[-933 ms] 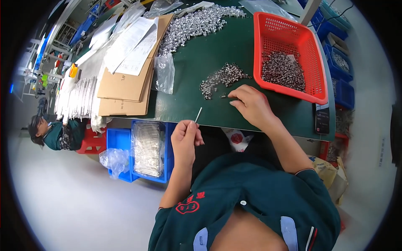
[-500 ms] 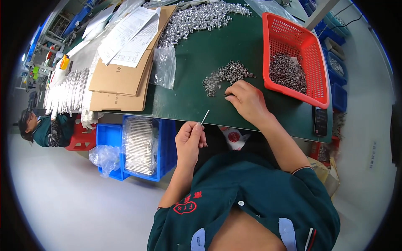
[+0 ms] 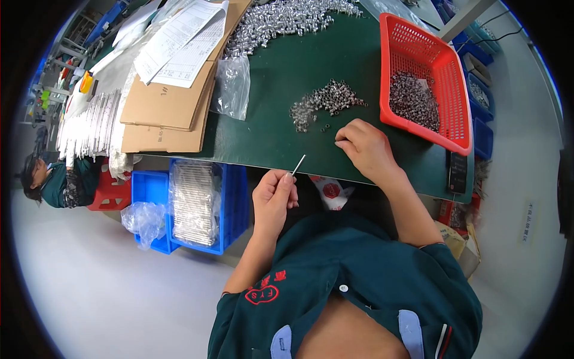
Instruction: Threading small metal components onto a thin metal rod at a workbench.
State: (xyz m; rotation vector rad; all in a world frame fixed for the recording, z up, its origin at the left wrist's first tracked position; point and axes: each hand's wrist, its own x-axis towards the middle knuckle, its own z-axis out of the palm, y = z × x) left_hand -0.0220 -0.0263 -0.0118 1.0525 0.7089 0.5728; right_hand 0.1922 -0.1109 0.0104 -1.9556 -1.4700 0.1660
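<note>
My left hand [image 3: 274,196] is closed in front of the table's near edge. Between its thumb and fingers sits a thin metal rod [image 3: 299,164], whose free end slants up to the right. Over the green table [image 3: 269,140], my right hand [image 3: 369,152] has its thumb and fingertips pressed together; anything held there is too small or hidden to make out. Just beyond it lies a loose pile of small dark metal rings [image 3: 341,97], with clearer, shinier ones at its left end. A few stray rings lie between pile and hand.
On the right, a red plastic basket [image 3: 457,99] holds many small metal pieces. A phone [image 3: 457,173] lies near the table corner. Shiny pieces [image 3: 287,24] are heaped at the back. Cardboard [image 3: 158,110] with papers lies left. Blue bins [image 3: 233,209] stand below; a person [image 3: 57,185] sits far left.
My right hand has drawn back from the ring pile, slightly right and toward me, leaving stray rings visible. The rod in my left hand has shifted slightly right.
</note>
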